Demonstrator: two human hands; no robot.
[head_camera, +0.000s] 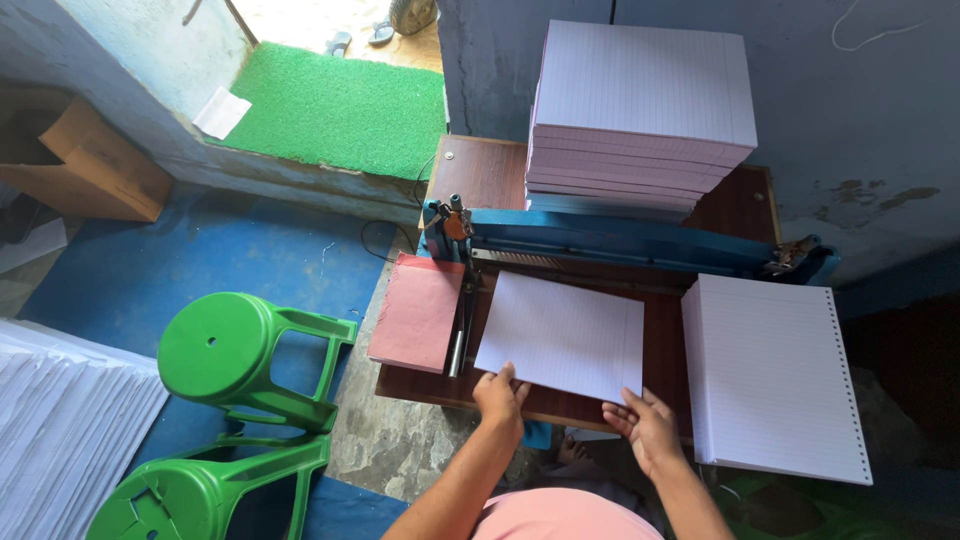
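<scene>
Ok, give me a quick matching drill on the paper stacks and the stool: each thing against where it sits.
Things:
1. tall ruled stack
2. punched stack
3. pink sheets
4. held sheets
5. green stool

Places:
A. on the floor, left of the table
B. at the table's right end
C. behind the blue machine
D. at the table's left end
E. under both hands

Pairs: 1-C, 2-B, 3-D, 4-E, 5-A

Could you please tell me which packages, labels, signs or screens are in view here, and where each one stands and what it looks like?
Cardboard box: on the floor at the far left by the wall, brown, flap open.
Loose paper sheet: white and blank-looking, lying at the green mat's left edge.
No labels, signs or screens show; the lined paper stacks on the table are unwrapped.
</scene>
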